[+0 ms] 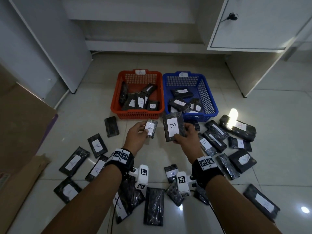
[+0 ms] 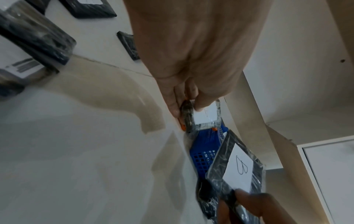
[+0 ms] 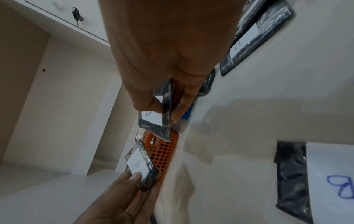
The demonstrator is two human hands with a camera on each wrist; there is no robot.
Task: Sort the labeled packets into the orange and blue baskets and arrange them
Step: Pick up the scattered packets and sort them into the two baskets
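Gripped above the tiled floor (image 1: 152, 166), an A packet (image 1: 151, 128) is pinched in the left hand (image 1: 136, 137) before the orange basket (image 1: 116, 107), a B packet (image 1: 173, 126) in the right hand (image 1: 187, 135) before the blue basket (image 1: 214, 108); a mis-sort is risked, since B-marked packets already lie in orange.

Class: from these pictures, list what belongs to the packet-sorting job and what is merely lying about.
Job:
left hand holding A packet
right hand holding B packet
orange basket
blue basket
loose packets on floor

Lying about:
cardboard
white cabinet
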